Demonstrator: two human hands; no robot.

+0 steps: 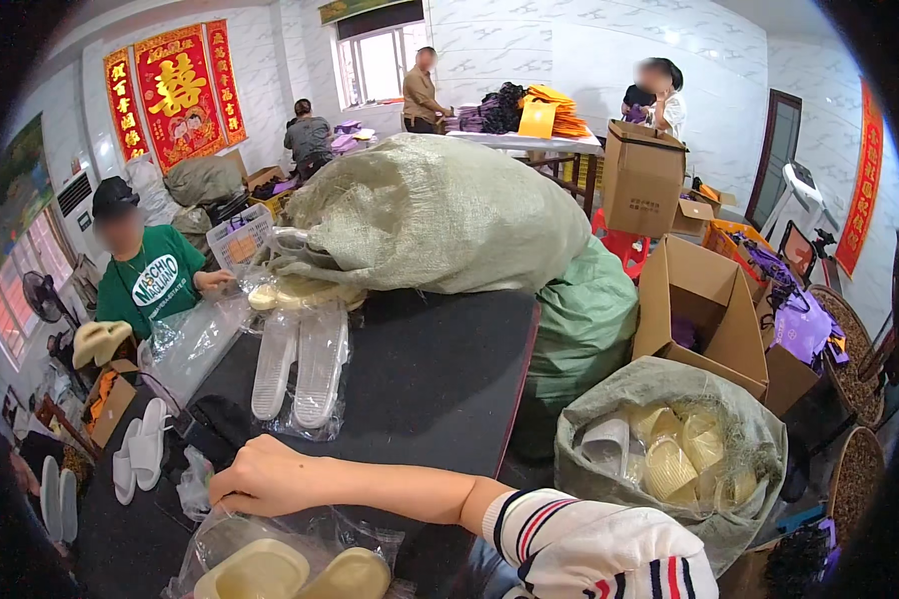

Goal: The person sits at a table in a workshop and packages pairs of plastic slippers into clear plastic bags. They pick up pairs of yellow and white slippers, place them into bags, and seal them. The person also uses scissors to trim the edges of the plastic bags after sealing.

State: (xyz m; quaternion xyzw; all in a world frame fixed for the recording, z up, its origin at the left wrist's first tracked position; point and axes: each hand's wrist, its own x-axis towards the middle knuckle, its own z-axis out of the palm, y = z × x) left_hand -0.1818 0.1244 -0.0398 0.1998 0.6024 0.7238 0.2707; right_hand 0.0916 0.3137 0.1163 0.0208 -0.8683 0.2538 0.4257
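My right hand [258, 477] reaches across the table from the right. Its fingers are bent and closed at a crumpled clear plastic bag [196, 483], with the fingertips partly hidden. Just below it, at the near edge, lies a pair of pale yellow slippers [255, 571] in clear plastic. My left hand is out of view. Farther up the black table [420, 374] a white slipper pair [320, 369] lies bagged, with bagged cream slippers [310, 294] behind it. Left of my hand are unbagged white slippers [148, 439].
A large woven sack [449, 210] lies across the table's far end. On the right stand an open sack [579, 439] of bagged slippers and an open cardboard box [694, 295]. A person in a green shirt [155, 275] is at the left; several others are farther back.
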